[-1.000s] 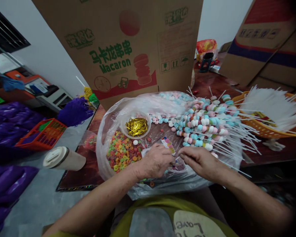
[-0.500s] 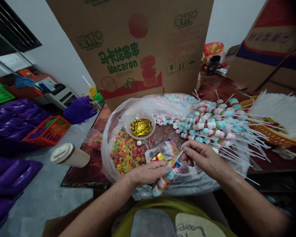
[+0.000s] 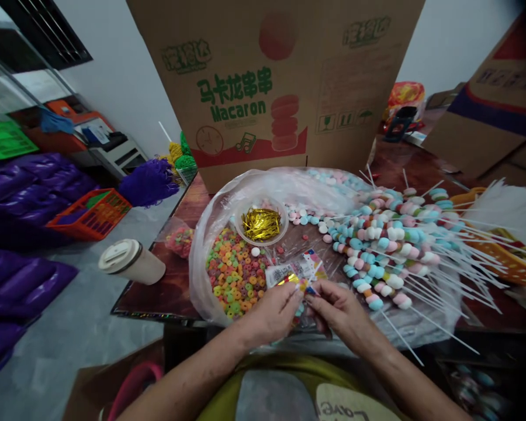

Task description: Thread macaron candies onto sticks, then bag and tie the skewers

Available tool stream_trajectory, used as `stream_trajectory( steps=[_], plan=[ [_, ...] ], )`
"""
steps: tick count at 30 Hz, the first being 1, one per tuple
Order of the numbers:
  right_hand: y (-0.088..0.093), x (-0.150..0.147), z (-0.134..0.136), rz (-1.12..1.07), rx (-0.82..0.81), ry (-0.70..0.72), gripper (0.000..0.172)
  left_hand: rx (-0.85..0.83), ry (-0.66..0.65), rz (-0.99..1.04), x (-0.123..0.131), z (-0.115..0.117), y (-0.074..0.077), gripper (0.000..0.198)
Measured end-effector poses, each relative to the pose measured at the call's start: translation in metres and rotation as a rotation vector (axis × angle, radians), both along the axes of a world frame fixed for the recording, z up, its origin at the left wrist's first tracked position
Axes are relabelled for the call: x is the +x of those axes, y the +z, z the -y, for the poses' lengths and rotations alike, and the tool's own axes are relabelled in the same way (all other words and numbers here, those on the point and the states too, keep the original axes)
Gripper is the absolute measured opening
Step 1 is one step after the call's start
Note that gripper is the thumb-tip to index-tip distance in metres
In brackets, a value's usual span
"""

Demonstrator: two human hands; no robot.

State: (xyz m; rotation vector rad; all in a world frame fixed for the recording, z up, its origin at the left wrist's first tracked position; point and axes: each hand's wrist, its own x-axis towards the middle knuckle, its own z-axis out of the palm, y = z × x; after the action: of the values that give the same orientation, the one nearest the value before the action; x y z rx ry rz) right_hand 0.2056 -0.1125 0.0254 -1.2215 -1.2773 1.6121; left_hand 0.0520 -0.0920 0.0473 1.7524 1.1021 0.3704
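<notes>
My left hand (image 3: 275, 311) and my right hand (image 3: 339, 310) meet low in the middle, fingers closed on a small printed plastic bag (image 3: 305, 286). Inside the bag, mostly hidden by my hands, part of a candy skewer shows. Flat printed bags (image 3: 289, 272) lie just beyond my fingers. Ring-shaped candies (image 3: 236, 275) spread to the left, below a clear bowl of gold twist ties (image 3: 262, 224). Candy skewers with white sticks (image 3: 390, 234) are piled to the right of my right hand.
A tall Macaron carton (image 3: 263, 88) stands behind the candies. A lidded cup (image 3: 134, 261) is at the table's left edge. On the right are an orange basket (image 3: 495, 257) with white sticks and another carton (image 3: 491, 111).
My right hand has moved down and left to meet my left hand at the bag. The white stick between them no longer shows. The view has shifted, so the scene sits further right.
</notes>
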Motion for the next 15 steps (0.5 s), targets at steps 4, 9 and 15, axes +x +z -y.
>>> stream_trajectory(
  steps=[4, 9, 15],
  plan=[
    [-0.003, -0.013, 0.0, -0.001, 0.0, -0.11, 0.026, -0.329, -0.128, 0.073, -0.009, -0.004, 0.008, 0.029],
    [0.012, -0.002, -0.015, -0.015, 0.191, -0.363, 0.02, -0.117, -0.172, -0.021, -0.02, -0.006, 0.01, 0.031],
    [0.023, 0.003, -0.021, 0.785, 1.27, 0.042, 0.031, -0.322, 0.123, 0.168, -0.028, -0.01, -0.01, 0.025]
  ],
)
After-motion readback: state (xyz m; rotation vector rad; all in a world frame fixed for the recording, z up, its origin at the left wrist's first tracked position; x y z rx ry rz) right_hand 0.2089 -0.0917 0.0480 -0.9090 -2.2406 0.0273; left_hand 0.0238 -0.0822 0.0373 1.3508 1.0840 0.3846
